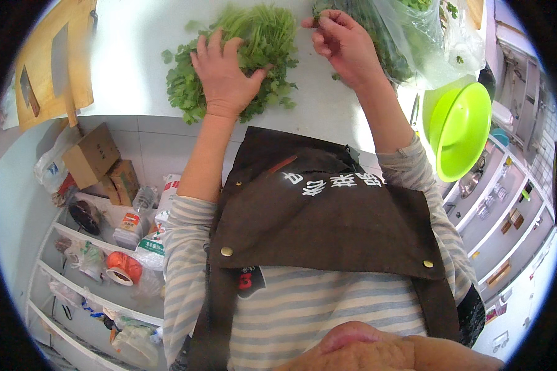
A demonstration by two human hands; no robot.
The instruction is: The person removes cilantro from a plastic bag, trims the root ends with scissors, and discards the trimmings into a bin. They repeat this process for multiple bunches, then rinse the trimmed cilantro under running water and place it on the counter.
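A bunch of fresh coriander lies on the white worktop, its leafy ends towards me and its pale green stems pointing away. Spread across the leaves is my left hand, palm down with the fingers apart. My right hand is raised to the right of the bunch, fingers bent and thumb near the forefinger. Dark green leaf shows at those fingertips, but whether they pinch it or it lies behind them is unclear. Beside this hand, a clear plastic bag holds more leafy greens.
A lime-green plastic basin stands at the worktop's right edge. Two knives, a cleaver and a smaller knife, rest on a wooden board at left. Shelves with packages are below left; a rack stands at right.
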